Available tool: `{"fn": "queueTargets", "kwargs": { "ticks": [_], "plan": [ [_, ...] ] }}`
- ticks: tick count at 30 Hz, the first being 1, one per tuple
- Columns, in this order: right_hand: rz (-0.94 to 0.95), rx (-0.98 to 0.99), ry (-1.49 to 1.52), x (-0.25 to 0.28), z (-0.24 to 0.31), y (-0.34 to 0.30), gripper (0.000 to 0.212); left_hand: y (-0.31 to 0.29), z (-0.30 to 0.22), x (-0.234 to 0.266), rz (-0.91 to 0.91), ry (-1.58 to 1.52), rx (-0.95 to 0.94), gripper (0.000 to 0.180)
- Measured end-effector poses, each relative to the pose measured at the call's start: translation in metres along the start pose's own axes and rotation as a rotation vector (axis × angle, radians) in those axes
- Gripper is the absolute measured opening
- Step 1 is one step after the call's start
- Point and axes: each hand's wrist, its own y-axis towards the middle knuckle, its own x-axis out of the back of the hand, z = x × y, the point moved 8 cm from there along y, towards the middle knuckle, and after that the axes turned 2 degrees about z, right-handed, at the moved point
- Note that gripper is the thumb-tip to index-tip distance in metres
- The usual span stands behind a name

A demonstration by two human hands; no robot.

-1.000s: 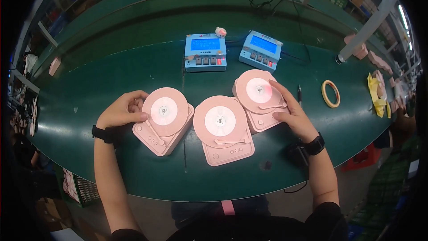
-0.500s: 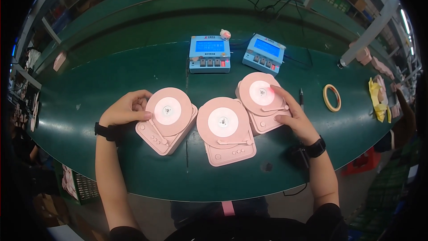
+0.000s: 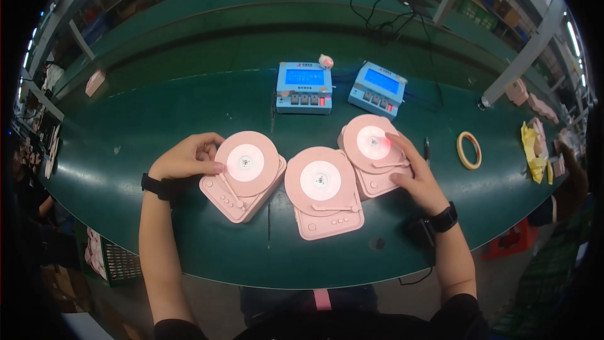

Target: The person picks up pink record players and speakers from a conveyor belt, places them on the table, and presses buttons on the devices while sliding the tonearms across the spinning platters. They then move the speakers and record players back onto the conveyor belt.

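Note:
Three pink record-player-shaped devices rest side by side on the green table. My left hand (image 3: pixel 187 162) grips the upper left side of the left mini record player (image 3: pixel 255 145), its thumb by the disc's edge and its fingers curled. A faint red glow shows on that disc. The middle mini record player (image 3: pixel 330 223) stands untouched between my hands. On the right mini record player (image 3: pixel 355 148), set slightly farther back, my right hand (image 3: pixel 418 179) holds the right side, fingertips at the disc and thumb near the lower corner. Red light also shows on its disc.
Two blue boxes with lit screens, a left tester (image 3: pixel 304 91) and a right tester (image 3: pixel 377 91), stand behind the players. To the right lie a pen (image 3: pixel 427 149) and a tape roll (image 3: pixel 469 150). A black adapter (image 3: pixel 423 230) with a cord sits by my right wrist.
A red glow now shows on the left player's disc. The whole view has shifted slightly; both hands keep their places on the left and right players.

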Motion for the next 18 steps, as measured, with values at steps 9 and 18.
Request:
{"fn": "queueTargets", "kwargs": {
  "ticks": [9,18],
  "plan": [
    [0.318,0.308,-0.593,-0.033,0.055,-0.018,0.037,-0.003,0.001,-0.001,-0.013,0.021,0.025,0.051],
    [0.296,0.295,-0.557,-0.035,0.051,-0.014,0.030,-0.002,0.005,0.005,0.004,0.022,0.050,0.051]
  ]
}}
